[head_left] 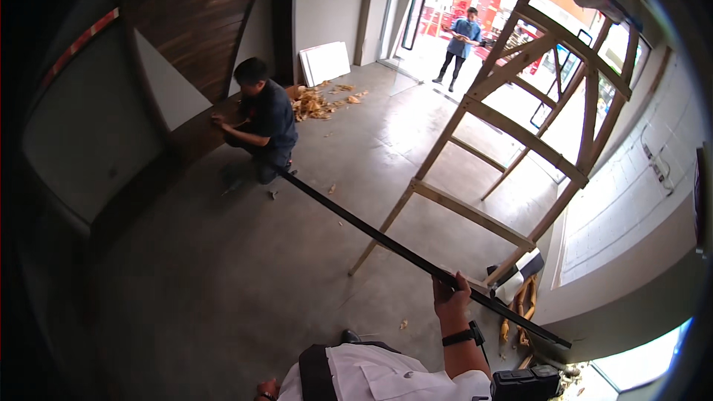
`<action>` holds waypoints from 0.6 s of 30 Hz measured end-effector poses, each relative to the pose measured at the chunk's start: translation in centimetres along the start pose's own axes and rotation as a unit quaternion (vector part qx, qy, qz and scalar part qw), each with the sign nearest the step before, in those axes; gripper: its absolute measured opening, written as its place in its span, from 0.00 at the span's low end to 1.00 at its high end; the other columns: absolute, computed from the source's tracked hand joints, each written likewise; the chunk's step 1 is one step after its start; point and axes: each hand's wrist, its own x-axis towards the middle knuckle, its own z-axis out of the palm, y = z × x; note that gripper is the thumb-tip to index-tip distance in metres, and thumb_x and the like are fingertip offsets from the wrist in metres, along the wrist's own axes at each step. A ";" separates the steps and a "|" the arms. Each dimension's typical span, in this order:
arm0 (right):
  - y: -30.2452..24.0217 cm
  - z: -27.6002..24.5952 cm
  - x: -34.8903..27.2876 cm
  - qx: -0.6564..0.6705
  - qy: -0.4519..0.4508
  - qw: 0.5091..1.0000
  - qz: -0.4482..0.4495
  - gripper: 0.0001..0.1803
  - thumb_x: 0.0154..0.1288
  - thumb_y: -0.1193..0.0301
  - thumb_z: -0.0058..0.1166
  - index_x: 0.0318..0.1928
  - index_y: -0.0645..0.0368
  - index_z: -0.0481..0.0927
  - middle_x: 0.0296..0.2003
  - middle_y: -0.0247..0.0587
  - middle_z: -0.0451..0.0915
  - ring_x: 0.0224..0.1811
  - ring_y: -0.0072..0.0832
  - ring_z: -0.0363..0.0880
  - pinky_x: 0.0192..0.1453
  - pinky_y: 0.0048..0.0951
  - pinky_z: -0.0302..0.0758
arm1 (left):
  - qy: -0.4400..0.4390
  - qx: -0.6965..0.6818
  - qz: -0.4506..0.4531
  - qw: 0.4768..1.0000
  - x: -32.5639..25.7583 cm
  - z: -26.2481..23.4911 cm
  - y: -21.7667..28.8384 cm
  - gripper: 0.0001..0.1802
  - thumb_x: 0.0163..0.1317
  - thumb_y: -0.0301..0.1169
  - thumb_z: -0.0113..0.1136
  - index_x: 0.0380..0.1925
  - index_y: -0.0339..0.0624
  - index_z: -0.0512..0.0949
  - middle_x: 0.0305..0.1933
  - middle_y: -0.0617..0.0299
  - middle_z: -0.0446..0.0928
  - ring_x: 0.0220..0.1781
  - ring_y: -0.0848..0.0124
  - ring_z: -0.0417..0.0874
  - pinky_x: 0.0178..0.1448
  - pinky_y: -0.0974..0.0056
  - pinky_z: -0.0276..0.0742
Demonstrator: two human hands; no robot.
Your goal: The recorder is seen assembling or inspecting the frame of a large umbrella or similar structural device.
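Note:
A long, thin black bar slants across the view, from beside a crouching person down to the lower right. My right hand is closed around it nearer its lower-right end, with the arm raised and a dark band on the wrist. Whether the bar is metal or plastic, I cannot make out. At the lower edge my left hand hangs low beside my white shirt, apart from the bar. Its fingers are mostly hidden and too small to read.
Right of the bar stands a tall wooden stepladder. A person in dark clothes crouches by the left wall, near crumpled brown paper. White panels lean behind. Another person stands at the bright doorway.

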 end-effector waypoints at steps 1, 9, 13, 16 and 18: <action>-0.6 -0.6 0.3 0.005 0.003 1.000 -0.011 0.09 0.58 0.67 0.55 0.32 0.60 0.73 0.34 0.46 0.78 0.42 0.42 0.78 0.57 0.45 0.74 | -0.003 0.010 0.008 1.000 -0.1 0.0 1.0 0.25 0.62 0.52 0.51 0.19 0.41 0.72 0.21 0.61 0.71 0.29 0.63 0.74 0.38 0.55 0.71; -0.4 0.7 1.8 -0.018 0.019 0.999 0.023 0.05 0.59 0.69 0.54 0.30 0.56 0.74 0.32 0.41 0.77 0.42 0.39 0.78 0.54 0.42 0.77 | 0.044 0.072 0.094 0.992 2.1 0.0 8.1 0.21 0.58 0.48 0.54 0.25 0.40 0.77 0.23 0.58 0.76 0.30 0.61 0.75 0.36 0.52 0.69; -0.8 1.4 2.6 -0.017 0.029 0.999 0.015 0.05 0.59 0.69 0.54 0.30 0.56 0.74 0.32 0.40 0.77 0.41 0.38 0.79 0.52 0.42 0.77 | 0.040 0.140 0.154 0.977 3.0 0.5 14.8 0.21 0.58 0.48 0.54 0.25 0.40 0.77 0.23 0.58 0.76 0.30 0.61 0.75 0.36 0.52 0.69; -1.7 2.4 2.2 -0.030 0.042 0.998 0.023 0.05 0.61 0.70 0.53 0.32 0.56 0.73 0.32 0.40 0.77 0.41 0.37 0.79 0.51 0.41 0.78 | 0.034 0.172 0.183 0.967 3.2 1.2 19.1 0.21 0.58 0.49 0.54 0.25 0.40 0.77 0.23 0.58 0.76 0.30 0.61 0.75 0.36 0.52 0.69; -1.8 1.9 2.8 -0.029 0.038 0.999 0.023 0.05 0.61 0.70 0.53 0.33 0.56 0.73 0.32 0.40 0.77 0.41 0.37 0.79 0.50 0.40 0.79 | 0.031 0.191 0.197 0.961 3.2 1.7 21.5 0.21 0.58 0.49 0.54 0.25 0.40 0.77 0.23 0.58 0.76 0.30 0.61 0.75 0.36 0.52 0.69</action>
